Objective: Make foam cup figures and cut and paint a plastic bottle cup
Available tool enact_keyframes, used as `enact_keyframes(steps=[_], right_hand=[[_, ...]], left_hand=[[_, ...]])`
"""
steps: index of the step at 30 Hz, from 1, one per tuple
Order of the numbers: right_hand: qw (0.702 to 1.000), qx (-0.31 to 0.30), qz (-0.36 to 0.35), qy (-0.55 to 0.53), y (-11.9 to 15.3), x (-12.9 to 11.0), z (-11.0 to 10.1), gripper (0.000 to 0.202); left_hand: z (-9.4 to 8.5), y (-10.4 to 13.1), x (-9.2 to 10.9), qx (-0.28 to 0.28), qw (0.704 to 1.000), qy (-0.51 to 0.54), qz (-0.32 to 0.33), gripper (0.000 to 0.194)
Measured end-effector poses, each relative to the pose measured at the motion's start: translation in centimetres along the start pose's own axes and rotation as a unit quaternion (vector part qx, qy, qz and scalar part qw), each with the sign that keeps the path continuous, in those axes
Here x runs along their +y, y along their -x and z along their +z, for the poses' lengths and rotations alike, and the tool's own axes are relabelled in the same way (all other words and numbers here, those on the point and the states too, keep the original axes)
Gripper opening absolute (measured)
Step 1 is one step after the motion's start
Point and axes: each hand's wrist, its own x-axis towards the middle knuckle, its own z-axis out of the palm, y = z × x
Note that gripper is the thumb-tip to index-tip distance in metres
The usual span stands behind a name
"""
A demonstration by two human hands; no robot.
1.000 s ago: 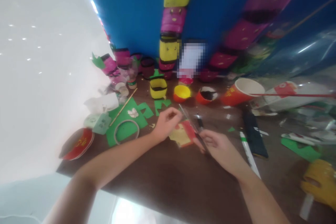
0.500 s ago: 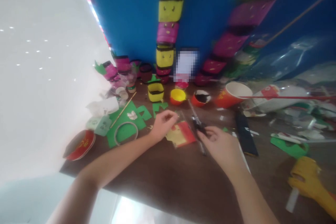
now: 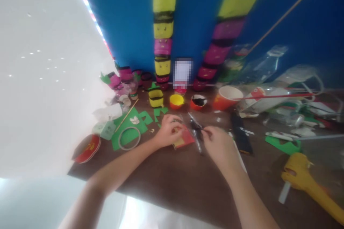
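My left hand [image 3: 170, 131] is curled, thumb and fingers bent toward each other, over a red and yellow piece of card [image 3: 185, 138]. Whatever it may pinch is too blurred to name. My right hand [image 3: 219, 146] grips the dark end of a black-handled tool [image 3: 197, 125] with a slim silvery tip pointing up and left; its exact kind is blurred. Just below the tool lies a dark, shiny pen-like stick [image 3: 197, 142] on the brown table [image 3: 172, 179].
Behind my hands stand a yellow cup [image 3: 176, 101], a cup with black inside [image 3: 199, 101] and a larger red paper cup [image 3: 228, 97]. Green sheets [image 3: 120, 139] and a tape ring [image 3: 129, 138] lie left. A yellow glue gun [image 3: 298, 171] and plastic bottles are right.
My left hand has turned and lowered over the card, covering more of it. My right hand still holds the black-handled tool, now by its end. The whole view has shifted slightly.
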Motion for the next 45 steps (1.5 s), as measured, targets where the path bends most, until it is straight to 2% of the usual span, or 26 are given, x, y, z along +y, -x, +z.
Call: enact_keyframes(steps=[4,10,20,24,31,34,37,41,45], right_hand=[[0.997,0.000,-0.028,-0.070,0.2,-0.6,0.6,0.022],[0.978,-0.031,-0.088,-0.186,0.2,-0.8,2.1,0.022],[0.965,-0.012,-0.123,-0.229,-0.1,-1.3,2.7,0.017],[0.965,-0.005,-0.126,-0.228,-0.2,-1.2,3.0,0.016],[0.969,-0.013,-0.146,-0.199,-0.2,-0.6,3.6,0.013],[0.970,-0.018,-0.158,-0.184,0.0,-0.6,3.7,0.014],[0.971,-0.015,-0.157,-0.177,-0.1,-0.6,3.7,0.015],[0.974,0.001,-0.141,-0.176,-0.2,-0.4,3.7,0.014],[0.972,0.027,-0.137,-0.186,-0.2,-0.6,3.9,0.013]], left_hand=[[0.0,0.1,0.3,-0.028,0.998,-0.054,-0.021,0.010],[-0.1,0.4,0.6,-0.035,0.996,-0.081,0.003,0.011],[0.0,0.5,0.6,-0.020,0.997,-0.073,0.022,0.012],[0.0,0.4,0.5,0.038,0.997,-0.044,0.043,0.014],[-1.0,0.5,0.2,0.211,0.976,-0.032,0.047,0.016],[-1.7,0.3,-0.5,0.287,0.958,-0.023,0.022,0.020],[-2.4,-0.1,-1.5,0.334,0.941,0.031,-0.045,0.029],[-3.7,-0.9,-2.8,0.344,0.921,0.136,-0.122,0.048],[-5.5,-1.7,-3.7,0.295,0.922,0.183,-0.171,0.075]])
